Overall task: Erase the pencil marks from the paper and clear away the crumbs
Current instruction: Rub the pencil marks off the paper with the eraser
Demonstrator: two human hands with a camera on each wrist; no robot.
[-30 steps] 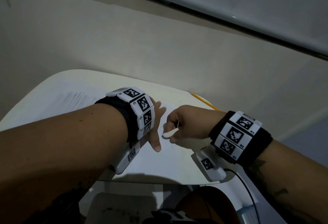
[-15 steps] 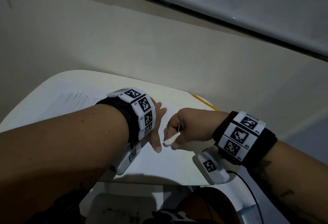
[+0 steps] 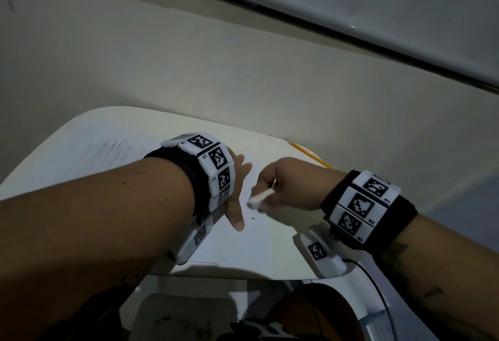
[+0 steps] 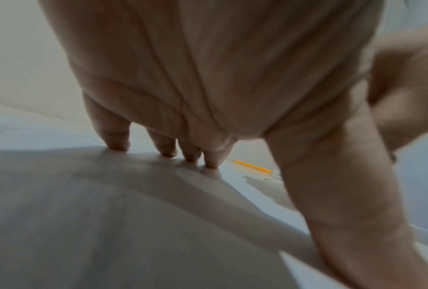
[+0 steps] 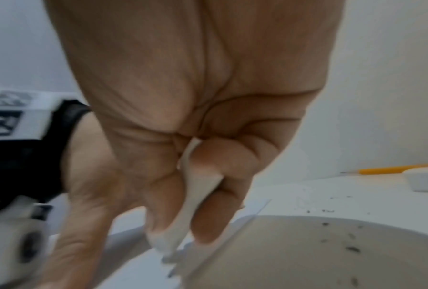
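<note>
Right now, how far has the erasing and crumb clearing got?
Erasing is under way: the right hand pinches the eraser with its tip down at the paper, while the left hand presses the sheet flat. No pencil marks can be made out from the head view. Dark crumbs lie scattered uncleared, so sweeping remains. The pencil lies aside.

White eraser (image 3: 258,199) tilted, lower end on white paper (image 3: 259,243); dark crumbs (image 3: 253,217) scattered beside it; paper flat on surface.

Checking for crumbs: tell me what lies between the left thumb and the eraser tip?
Bare paper, with dark crumbs just below the eraser; seen from the head view.
</note>
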